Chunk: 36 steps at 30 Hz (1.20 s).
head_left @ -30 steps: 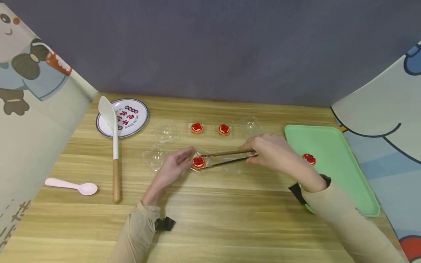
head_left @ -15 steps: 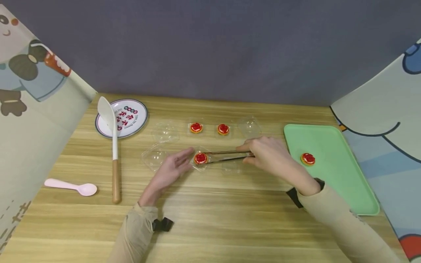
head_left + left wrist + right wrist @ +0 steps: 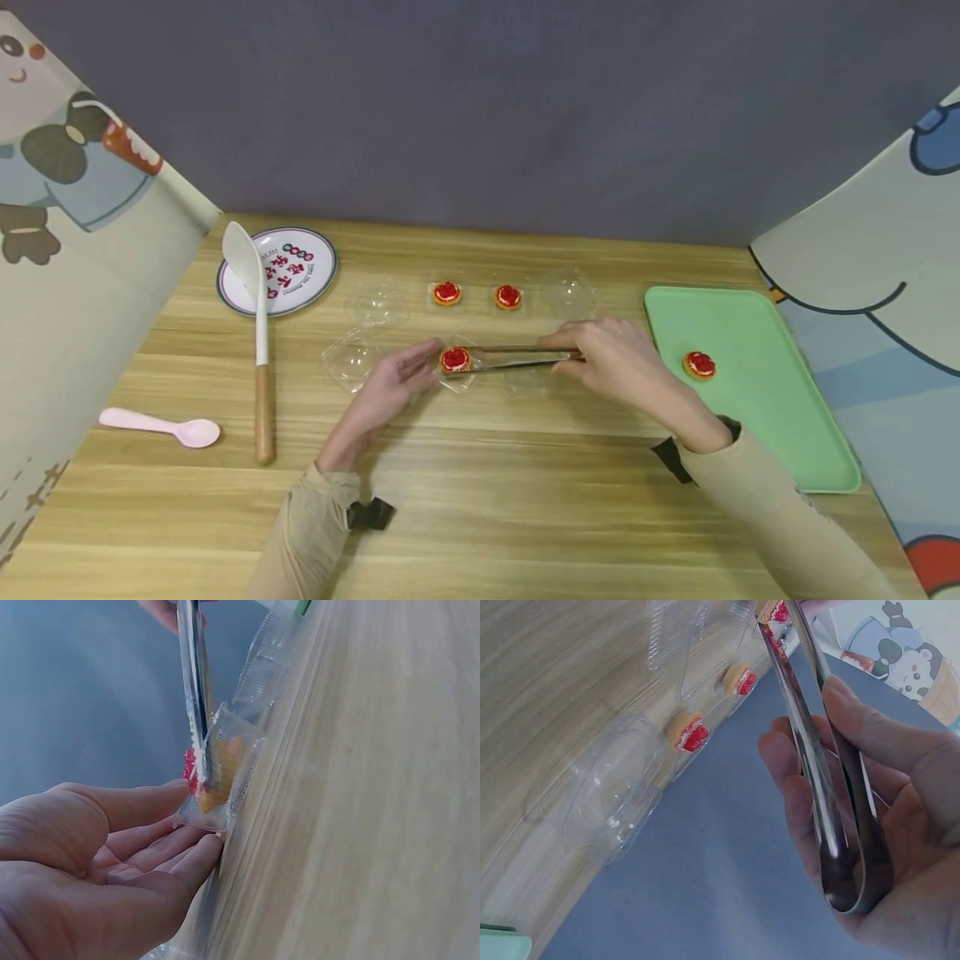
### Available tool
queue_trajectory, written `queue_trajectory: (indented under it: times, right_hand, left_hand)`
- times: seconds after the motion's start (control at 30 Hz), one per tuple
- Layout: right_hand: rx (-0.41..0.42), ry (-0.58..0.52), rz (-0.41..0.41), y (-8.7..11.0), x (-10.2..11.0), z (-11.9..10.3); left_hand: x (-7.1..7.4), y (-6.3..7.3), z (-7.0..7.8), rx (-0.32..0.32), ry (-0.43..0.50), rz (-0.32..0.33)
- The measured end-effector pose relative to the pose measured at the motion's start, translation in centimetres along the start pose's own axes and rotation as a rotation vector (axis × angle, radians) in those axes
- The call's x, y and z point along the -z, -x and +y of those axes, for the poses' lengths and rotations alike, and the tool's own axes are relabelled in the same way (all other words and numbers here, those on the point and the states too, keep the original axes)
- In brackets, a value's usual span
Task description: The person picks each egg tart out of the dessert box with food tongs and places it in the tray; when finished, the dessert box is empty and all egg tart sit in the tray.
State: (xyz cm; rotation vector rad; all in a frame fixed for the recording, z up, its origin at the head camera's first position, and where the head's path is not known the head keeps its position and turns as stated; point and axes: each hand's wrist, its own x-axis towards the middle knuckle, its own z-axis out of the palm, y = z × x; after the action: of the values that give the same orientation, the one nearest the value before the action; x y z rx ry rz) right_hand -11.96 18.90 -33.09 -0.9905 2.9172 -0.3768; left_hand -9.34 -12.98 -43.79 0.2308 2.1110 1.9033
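Observation:
My right hand (image 3: 618, 354) grips metal tongs (image 3: 817, 780) between thumb and fingers. Their tips lie on either side of a small red-topped tart (image 3: 455, 360), which sits in a clear plastic box (image 3: 232, 769). In the left wrist view one tong arm reaches down along the tart's red top. My left hand (image 3: 393, 387) is at the box's left side, its thumb and fingertips holding the box edge; a sleeve covers the wrist. Part of the tart is hidden behind the tongs and the clear plastic.
Behind stand two boxed tarts (image 3: 447, 292), with clear lids (image 3: 568, 292) beside them. A green tray (image 3: 750, 417) at right bears one tart (image 3: 700, 365). At left are a plate (image 3: 307, 279), a long-handled white ladle (image 3: 262, 333) across it, and a pink spoon (image 3: 197, 432).
The tongs have narrowed around the front tart, and the tart has shifted slightly away from me. My right hand moved a little with the tongs; my left hand stayed nearly still.

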Motion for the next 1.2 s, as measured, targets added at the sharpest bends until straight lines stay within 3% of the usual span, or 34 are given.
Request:
queue_trajectory:
  times: [0.27,0.47,0.67,0.93,1.03,1.2]
  right_hand:
    - [0.014,-0.038,0.027,0.6,0.0,0.2]
    - [-0.047,-0.090,0.044,2.0,0.9,0.4]
    - [-0.132,-0.114,0.077,4.8,2.1,1.3]
    - [-0.145,-0.092,0.270,10.2,3.0,4.1]
    - [-0.214,-0.080,0.291,12.3,3.5,5.1]
    - [-0.428,-0.065,0.246,15.6,4.4,6.4]
  left_hand:
    - [0.1,0.1,-0.1,0.003,0.004,0.006]
    - [0.1,0.1,-0.2,0.004,0.002,0.009]
    - [0.0,0.0,-0.2,0.008,-0.011,0.014]
    - [-0.5,-0.2,0.2,0.020,-0.027,0.027]
    - [-0.6,-0.2,0.3,0.022,-0.031,0.033]
    - [-0.6,-0.3,0.4,0.023,-0.032,0.028]
